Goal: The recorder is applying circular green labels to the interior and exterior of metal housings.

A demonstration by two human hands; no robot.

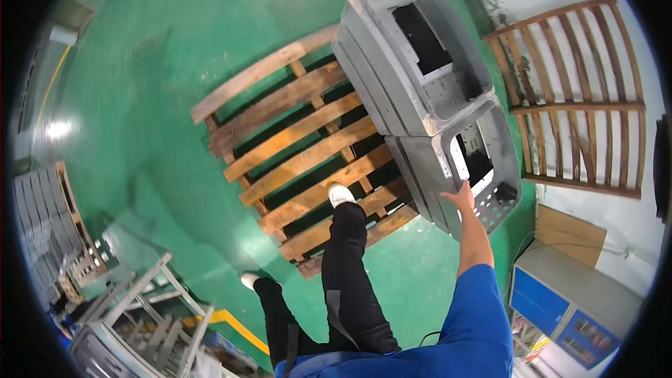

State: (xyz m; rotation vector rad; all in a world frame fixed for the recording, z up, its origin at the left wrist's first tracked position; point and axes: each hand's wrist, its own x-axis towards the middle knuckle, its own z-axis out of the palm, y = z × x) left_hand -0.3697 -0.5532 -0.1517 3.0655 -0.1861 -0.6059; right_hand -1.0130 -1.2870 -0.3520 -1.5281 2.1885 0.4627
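Note:
My right hand (462,199) reaches out at the near grey shell (423,157), by the rim of its open side. Its thumb stands out to the left, apart from the fingers, and no held thing shows in it. Whether it touches the rim I cannot tell. This box-like shell has a rectangular cutout and round holes inside. Just beyond it, against its far side, is a second, similar grey shell (374,73). Both are at the right end of a wooden pallet (308,150). My left hand is out of view.
One white shoe (341,194) of mine is on the pallet, the other on the green floor (168,189). Slatted wooden frames (581,108) lean on the right wall. A blue-doored grey cabinet (588,287) stands lower right, a metal frame (154,301) lower left.

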